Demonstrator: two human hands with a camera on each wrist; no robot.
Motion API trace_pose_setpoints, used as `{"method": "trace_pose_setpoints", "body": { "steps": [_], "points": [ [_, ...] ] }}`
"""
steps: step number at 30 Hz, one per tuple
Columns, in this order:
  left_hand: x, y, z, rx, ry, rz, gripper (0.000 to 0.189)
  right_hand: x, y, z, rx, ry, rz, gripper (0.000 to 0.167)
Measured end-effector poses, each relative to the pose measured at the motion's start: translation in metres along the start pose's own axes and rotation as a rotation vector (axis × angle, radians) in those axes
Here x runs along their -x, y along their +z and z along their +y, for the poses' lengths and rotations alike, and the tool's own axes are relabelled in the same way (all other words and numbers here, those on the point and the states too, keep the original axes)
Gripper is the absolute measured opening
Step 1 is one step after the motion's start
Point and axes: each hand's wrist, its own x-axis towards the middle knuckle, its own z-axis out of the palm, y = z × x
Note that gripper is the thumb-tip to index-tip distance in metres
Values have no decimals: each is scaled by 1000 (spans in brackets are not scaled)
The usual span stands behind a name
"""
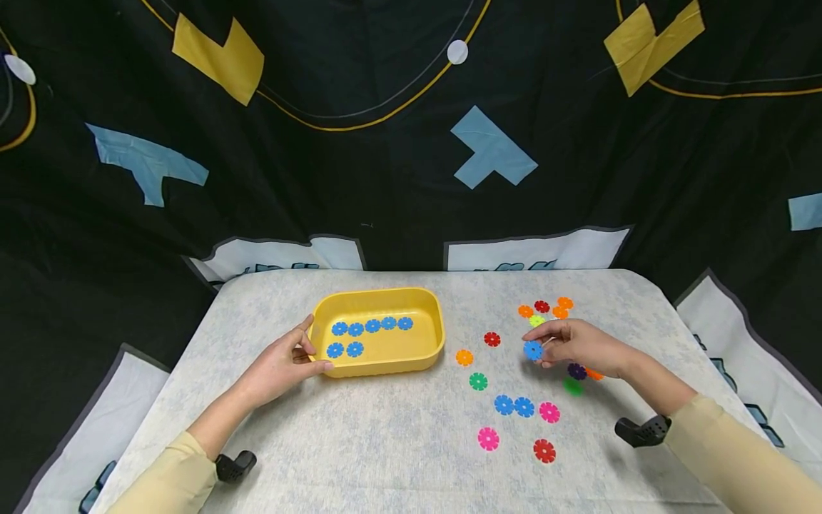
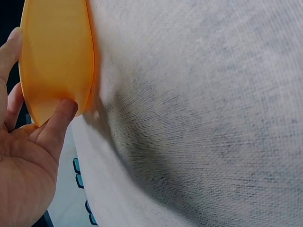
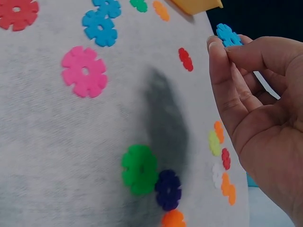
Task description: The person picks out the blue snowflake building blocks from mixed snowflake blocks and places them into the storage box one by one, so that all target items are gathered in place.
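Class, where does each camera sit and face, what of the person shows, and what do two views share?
Head: on the head, facing forward and down at the table; left hand, right hand and sleeves show.
Left wrist: on that wrist, facing the yellow tray; only the left hand shows, holding it.
Right wrist: on that wrist, facing loose discs; only the right hand shows.
Shared: head and right wrist both show the blue disc the right hand pinches.
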Motion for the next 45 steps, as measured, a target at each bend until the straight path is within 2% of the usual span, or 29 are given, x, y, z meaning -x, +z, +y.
{"method": "trace_pose_setpoints", "body": {
  "steps": [8,18,24,34,36,45],
  "points": [
    [-1,0,0,8,1,-4,54,-13,-3,-17,37,19,18,45],
    [-1,1,1,-10,-3,4,55,-32,-8,-34,-92,-23,-15,49],
    [-3,2,1,-5,16,6,55,-39,-12,-45,-92,-22,-10,46],
    [0,-1,-2,-26,5,13,61,-58,-8,-62,-124,-5,-26,48],
    [0,-2,-2,-26,10,17,68,-63,-7,-66,-107,-1,-22,48],
    [0,0,-1,-28,21,11,52,-81,-2,-84,-95,-5,-32,45]
  ]
}}
